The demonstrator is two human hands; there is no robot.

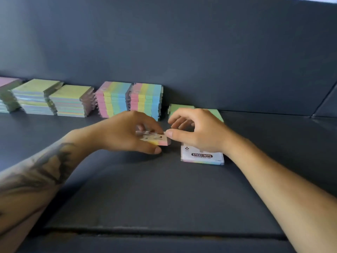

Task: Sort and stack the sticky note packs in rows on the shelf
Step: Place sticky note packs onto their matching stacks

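We hold a small pack (156, 139) just above the dark shelf (164, 189), near its middle. Our left hand (124, 133) has it, with the thumb under the near edge and the fingers curled over the top. The pack is white on top and has pink and yellow sides. Our right hand (197, 132) is at its right end. The thumb tip touches the pack's corner, and the fingers are bent above it. We cannot tell if they pinch it.

A second pack (202, 157) lies flat on the shelf under our right wrist. It says STICKY NOTE on the label.

Along the back edge of the shelf are the stacks. Two striped stacks (129, 99) stand side by side behind our left hand. Two green packs (180, 107) lie low behind our right hand. More green-topped stacks (52, 99) sit toward the back left corner, and a pink one (7, 82) is at the far left.
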